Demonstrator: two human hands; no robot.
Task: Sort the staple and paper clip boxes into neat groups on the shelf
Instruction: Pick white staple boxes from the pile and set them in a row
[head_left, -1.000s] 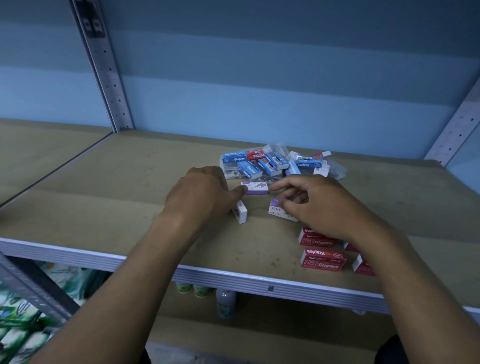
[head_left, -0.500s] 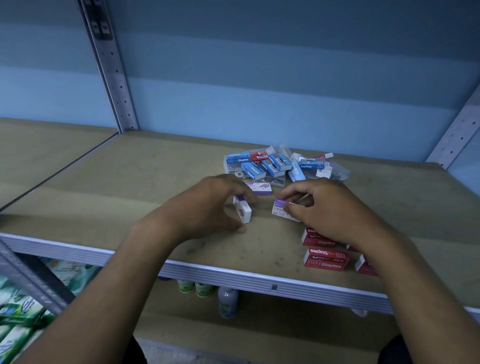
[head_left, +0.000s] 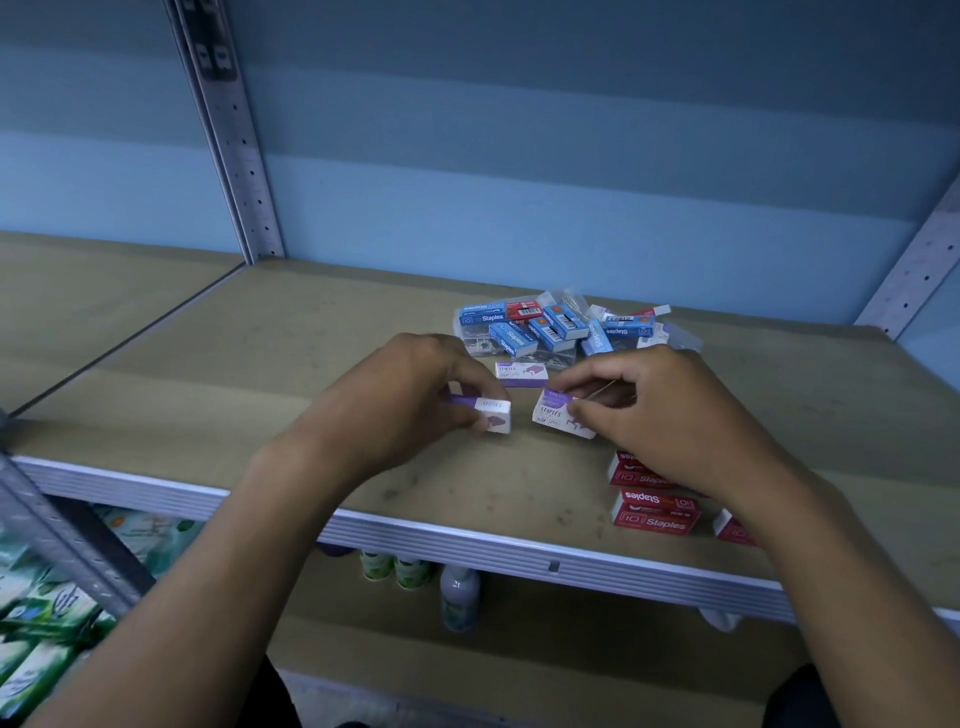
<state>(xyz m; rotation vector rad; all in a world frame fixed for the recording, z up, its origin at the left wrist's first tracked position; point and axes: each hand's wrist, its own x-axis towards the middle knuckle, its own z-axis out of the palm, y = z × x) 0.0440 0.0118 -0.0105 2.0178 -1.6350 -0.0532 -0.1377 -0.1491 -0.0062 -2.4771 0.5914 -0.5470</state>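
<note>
On shelf (head_left: 260, 395), hands (head_left: 415, 384) hold "STAPLES" boxes (head_left: 558, 415)

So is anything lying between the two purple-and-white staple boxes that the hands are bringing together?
Nothing visible. The box gripped by the left hand and the box pinched by the right hand have only bare shelf between them; a third purple box lies just behind that gap.

Two bare forearms, no sleeves visible

The left hand (head_left: 410, 395) and right hand (head_left: 670, 410) wear no gloves, rings or watches.
</note>
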